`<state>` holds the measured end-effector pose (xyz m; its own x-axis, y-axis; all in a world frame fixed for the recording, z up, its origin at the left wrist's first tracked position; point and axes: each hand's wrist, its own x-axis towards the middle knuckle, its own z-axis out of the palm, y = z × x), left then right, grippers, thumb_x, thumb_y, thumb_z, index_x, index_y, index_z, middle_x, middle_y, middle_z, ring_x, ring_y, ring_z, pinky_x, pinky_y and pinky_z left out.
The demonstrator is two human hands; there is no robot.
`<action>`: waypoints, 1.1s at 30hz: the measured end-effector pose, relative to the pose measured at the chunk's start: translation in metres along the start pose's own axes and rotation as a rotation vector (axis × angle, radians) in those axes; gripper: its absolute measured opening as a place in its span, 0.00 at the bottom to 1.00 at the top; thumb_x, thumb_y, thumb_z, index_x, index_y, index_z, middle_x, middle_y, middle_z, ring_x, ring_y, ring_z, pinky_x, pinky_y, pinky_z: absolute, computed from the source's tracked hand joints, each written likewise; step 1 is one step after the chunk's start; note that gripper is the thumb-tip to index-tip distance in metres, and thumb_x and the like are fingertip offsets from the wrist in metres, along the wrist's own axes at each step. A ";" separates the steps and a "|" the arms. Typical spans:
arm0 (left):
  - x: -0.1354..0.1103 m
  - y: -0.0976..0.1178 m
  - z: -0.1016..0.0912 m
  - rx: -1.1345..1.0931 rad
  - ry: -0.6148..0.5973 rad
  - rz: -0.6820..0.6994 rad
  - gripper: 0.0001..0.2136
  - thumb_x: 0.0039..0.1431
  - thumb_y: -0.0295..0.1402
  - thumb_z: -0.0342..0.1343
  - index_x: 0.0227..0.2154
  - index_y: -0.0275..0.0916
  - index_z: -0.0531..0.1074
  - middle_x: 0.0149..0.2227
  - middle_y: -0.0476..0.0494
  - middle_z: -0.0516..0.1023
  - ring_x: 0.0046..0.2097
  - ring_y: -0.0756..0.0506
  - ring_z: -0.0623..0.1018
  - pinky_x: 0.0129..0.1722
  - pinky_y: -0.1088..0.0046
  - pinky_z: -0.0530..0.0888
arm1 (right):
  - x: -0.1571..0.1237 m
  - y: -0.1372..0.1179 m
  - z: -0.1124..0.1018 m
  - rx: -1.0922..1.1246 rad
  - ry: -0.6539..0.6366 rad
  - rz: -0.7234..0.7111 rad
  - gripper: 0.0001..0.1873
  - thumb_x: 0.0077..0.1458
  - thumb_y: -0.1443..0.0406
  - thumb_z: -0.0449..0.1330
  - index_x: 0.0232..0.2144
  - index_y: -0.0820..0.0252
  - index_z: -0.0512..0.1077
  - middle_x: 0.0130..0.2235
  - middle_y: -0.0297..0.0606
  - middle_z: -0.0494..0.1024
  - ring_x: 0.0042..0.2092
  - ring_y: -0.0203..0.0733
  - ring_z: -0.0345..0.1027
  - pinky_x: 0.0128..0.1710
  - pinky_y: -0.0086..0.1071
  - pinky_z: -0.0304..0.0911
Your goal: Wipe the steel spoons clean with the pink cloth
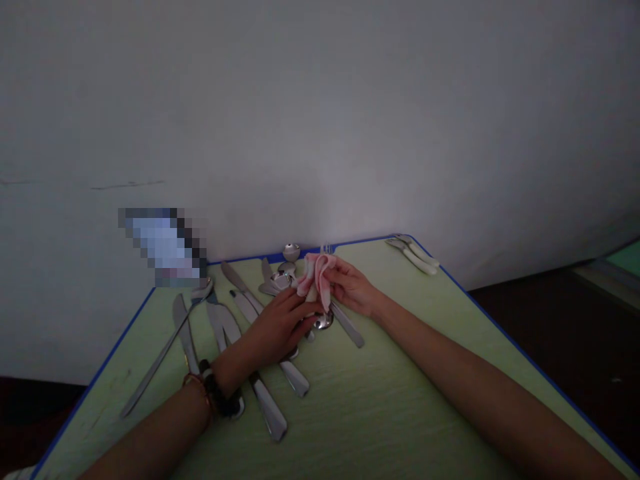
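A pink cloth (325, 273) is bunched around a fork (327, 249), whose tines stick out above the folds. My right hand (353, 287) pinches the cloth against the fork from the right. Coming from the left, my left hand (280, 327) has its fingers closed on the fork's pale handle (312, 293), just under the cloth. Below the hands lie a shiny spoon bowl (324, 321) and a metal handle (349, 325). Several spoons (283, 279) rest behind my left hand, partly covered by it.
Several table knives (270, 407) and a long-handled spoon (160, 363) spread over the left of the green table (400, 400). Two pale-handled forks (415, 257) lie at the far right corner. A blurred-out screen (163, 247) stands at the back left, near the wall (320, 120).
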<state>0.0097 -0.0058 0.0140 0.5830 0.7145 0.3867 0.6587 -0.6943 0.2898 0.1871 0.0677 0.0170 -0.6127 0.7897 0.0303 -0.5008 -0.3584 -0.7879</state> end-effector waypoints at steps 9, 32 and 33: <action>-0.001 -0.003 0.001 -0.021 -0.039 -0.020 0.11 0.64 0.34 0.47 0.43 0.42 0.72 0.44 0.41 0.74 0.48 0.41 0.69 0.50 0.61 0.68 | 0.000 0.002 0.000 -0.133 0.128 -0.080 0.18 0.38 0.66 0.70 0.35 0.61 0.72 0.30 0.33 0.78 0.30 0.35 0.70 0.34 0.29 0.66; 0.001 0.004 -0.008 -0.208 0.125 -0.080 0.11 0.63 0.32 0.48 0.45 0.39 0.71 0.38 0.42 0.77 0.41 0.46 0.74 0.42 0.68 0.71 | 0.004 -0.002 -0.012 -0.028 0.050 -0.010 0.11 0.45 0.63 0.67 0.31 0.62 0.73 0.27 0.33 0.78 0.28 0.33 0.70 0.33 0.27 0.67; 0.000 0.004 -0.008 -0.204 0.154 -0.087 0.10 0.63 0.32 0.47 0.44 0.39 0.71 0.38 0.42 0.76 0.40 0.46 0.74 0.42 0.68 0.71 | 0.005 -0.001 -0.013 -0.016 0.049 -0.011 0.10 0.47 0.62 0.66 0.31 0.62 0.72 0.27 0.33 0.78 0.28 0.34 0.70 0.33 0.28 0.67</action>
<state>0.0084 -0.0088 0.0224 0.4386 0.7619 0.4766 0.5846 -0.6447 0.4926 0.1925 0.0788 0.0101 -0.5765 0.8170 0.0092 -0.4975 -0.3421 -0.7972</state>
